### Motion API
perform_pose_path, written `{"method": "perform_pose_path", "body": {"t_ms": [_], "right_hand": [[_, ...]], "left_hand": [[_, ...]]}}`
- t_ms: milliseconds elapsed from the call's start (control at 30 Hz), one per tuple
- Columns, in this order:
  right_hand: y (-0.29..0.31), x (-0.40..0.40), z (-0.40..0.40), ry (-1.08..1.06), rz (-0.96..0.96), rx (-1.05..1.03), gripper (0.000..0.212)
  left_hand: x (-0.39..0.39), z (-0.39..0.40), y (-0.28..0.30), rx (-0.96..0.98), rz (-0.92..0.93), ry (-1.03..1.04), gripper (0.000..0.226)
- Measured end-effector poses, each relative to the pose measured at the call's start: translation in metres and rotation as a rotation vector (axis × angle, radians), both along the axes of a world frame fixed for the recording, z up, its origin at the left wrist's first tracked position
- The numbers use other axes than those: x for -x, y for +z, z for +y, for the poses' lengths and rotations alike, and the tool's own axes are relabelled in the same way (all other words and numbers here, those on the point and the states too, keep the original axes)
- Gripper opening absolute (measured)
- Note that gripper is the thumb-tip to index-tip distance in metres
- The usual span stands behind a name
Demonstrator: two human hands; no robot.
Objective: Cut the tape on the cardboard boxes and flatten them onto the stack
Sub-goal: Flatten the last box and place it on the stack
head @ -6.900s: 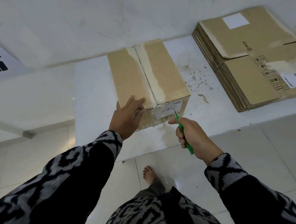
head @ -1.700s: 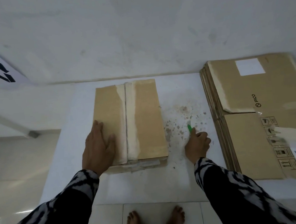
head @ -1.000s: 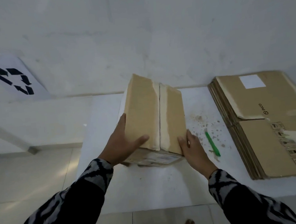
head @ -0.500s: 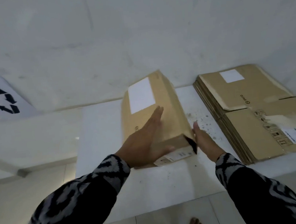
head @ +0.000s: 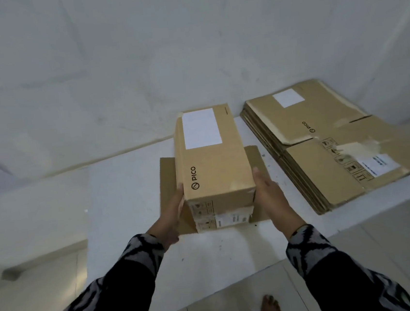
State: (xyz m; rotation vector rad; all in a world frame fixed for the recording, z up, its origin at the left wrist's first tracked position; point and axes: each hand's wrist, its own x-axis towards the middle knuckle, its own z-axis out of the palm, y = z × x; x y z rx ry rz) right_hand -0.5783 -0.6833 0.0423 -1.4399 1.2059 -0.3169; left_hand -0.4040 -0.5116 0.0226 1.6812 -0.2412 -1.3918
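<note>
While the box (head: 211,154) stood on the white platform (head: 126,189), flaps splayed out beneath it, the left hand (head: 172,217) and right hand (head: 271,196) clasped its near sides, fingers straight against the cardboard. The flattened stack (head: 324,147) lay just right.

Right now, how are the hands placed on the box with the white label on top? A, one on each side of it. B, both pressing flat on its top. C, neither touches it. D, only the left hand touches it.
A: the left hand is against the left side of the box and the right hand against its right side, with its open flaps spread on the table.
</note>
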Motion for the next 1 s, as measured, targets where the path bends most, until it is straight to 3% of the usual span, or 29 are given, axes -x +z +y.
{"method": "perform_pose_path", "body": {"t_ms": [67,167,267,333,433,500,567,700,800,900,1000], "right_hand": [[0.006,-0.008,0.007,0.050,-0.005,-0.023,0.040],[0.008,-0.020,0.013,0.122,-0.065,-0.108,0.035],[0.016,-0.025,0.015,0.156,-0.144,-0.249,0.033],[0.015,-0.025,0.011,0.133,-0.133,-0.279,0.060],[0.024,-0.023,0.003,-0.154,-0.099,0.063,0.070],[0.044,-0.021,0.004,-0.228,-0.245,0.264,0.062],[0.064,-0.025,0.017,-0.084,-0.423,0.336,0.058],[0.067,-0.047,0.055,0.415,-0.321,0.480,0.052],[0.050,-0.051,0.063,0.420,-0.393,0.448,0.052],[0.045,-0.048,0.055,0.393,-0.466,0.272,0.063],[0.044,-0.052,0.018,-0.018,-0.552,0.071,0.048]], "left_hand": [[0.000,0.009,0.007,0.016,0.058,0.043,0.090],[-0.004,0.020,0.017,0.149,-0.067,0.448,0.074],[-0.015,0.037,0.029,0.191,-0.452,0.773,0.058],[-0.022,0.044,0.040,0.257,-0.670,0.778,0.049],[-0.022,0.042,0.057,0.294,-0.970,0.616,0.038],[-0.018,0.034,0.065,0.315,-1.120,0.436,0.037],[-0.010,0.022,0.069,0.352,-1.222,0.226,0.038],[0.002,-0.002,0.082,0.302,-1.240,-0.078,0.060],[0.001,-0.014,0.091,0.263,-1.434,-0.272,0.080],[-0.009,-0.024,0.095,0.078,-1.633,-0.493,0.068],[-0.012,-0.031,0.093,0.008,-1.710,-0.546,0.061]]}}
